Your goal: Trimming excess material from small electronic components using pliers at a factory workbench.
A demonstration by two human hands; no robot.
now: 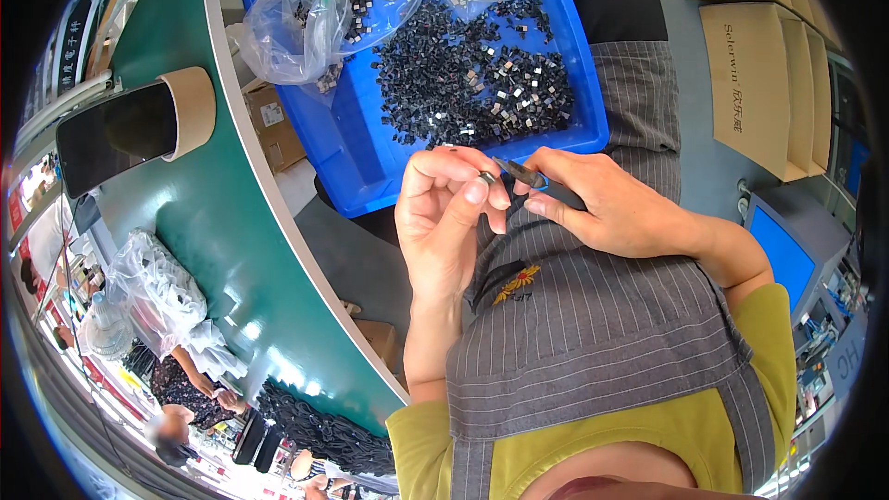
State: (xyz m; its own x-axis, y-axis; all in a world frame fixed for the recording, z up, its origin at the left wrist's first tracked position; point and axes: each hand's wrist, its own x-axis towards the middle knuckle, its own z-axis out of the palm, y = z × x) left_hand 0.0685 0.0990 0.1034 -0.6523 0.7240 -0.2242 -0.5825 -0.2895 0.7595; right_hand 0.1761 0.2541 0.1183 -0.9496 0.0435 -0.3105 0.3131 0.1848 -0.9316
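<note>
Between the thumb and fingertips of my left hand is a small silver-and-dark part, pinched and mostly covered by the fingers. My right hand is closed on a pair of pliers with dark, pointed jaws and a bit of blue near the grip. The tips of the jaws lie close beside the small part; whether they touch it I cannot tell. Both hands are over the near edge of a blue plastic bin. Loose black and silver small parts lie heaped inside it.
Clear plastic bags with more parts lie in the bin. On the left, a green table carries a phone against a tan ring, plastic bags and a black pile. Cardboard boxes stand right. Another person sits across the table.
</note>
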